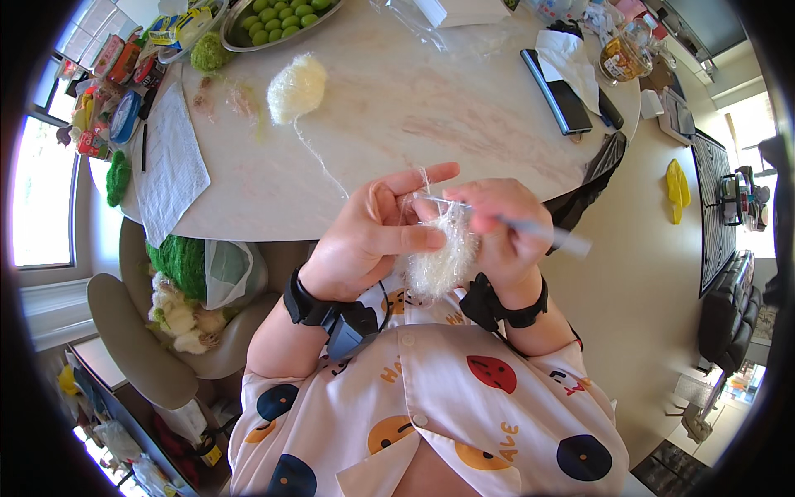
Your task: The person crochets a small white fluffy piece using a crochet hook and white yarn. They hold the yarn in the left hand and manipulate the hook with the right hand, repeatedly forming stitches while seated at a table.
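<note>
My left hand (388, 230) pinches a fuzzy white crocheted piece (442, 258) between thumb and fingers, with yarn running over its raised index finger. My right hand (512, 220) grips a crochet hook (540, 233); its handle is blurred and its thin metal shaft lies at the top edge of the piece. A strand of white yarn (320, 163) runs over the table from a fluffy white yarn ball (297, 89) towards my left hand. Both wrists wear black straps. How the hook's tip sits in the stitches is partly hidden by fingers.
On the round marble-look table (397, 124) lie a written-on paper sheet (171, 164), a green yarn ball (211, 53), a metal bowl of green fruit (227, 31), and a phone (556, 93) partly under a tissue. A chair (140, 329) at left holds green and white yarn items.
</note>
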{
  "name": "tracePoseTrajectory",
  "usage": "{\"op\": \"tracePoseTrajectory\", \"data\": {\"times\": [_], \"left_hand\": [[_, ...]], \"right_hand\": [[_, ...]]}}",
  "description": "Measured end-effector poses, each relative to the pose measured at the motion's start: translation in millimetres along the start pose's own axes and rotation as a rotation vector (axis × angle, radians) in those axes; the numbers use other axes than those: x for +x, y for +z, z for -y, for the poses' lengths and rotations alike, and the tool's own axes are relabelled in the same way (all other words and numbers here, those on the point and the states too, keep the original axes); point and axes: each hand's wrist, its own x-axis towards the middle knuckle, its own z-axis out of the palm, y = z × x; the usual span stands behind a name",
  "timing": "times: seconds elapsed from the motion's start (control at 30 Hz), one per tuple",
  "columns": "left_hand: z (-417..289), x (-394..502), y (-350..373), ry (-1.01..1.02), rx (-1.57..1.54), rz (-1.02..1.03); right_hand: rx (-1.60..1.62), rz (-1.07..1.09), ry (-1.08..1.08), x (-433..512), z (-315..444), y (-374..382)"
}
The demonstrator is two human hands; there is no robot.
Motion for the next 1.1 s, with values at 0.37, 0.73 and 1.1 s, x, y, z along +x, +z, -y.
{"op": "tracePoseTrajectory", "data": {"times": [0.37, 0.73, 1.1], "left_hand": [[0.9, -3.4, 15.0, 0.175, 0.283, -0.155], [-14.8, -7.3, 3.6, 0.010, 0.128, 0.025], [-2.5, -2.5, 7.6, 0.104, 0.273, -0.054]], "right_hand": [[-0.293, 0.144, -0.188, 7.7, 1.3, -2.1], [0.892, -0.169, 0.697, 6.7, -3.8, -11.3], [-0.303, 0.128, -0.074, 13.7, 8.3, -1.6]]}}
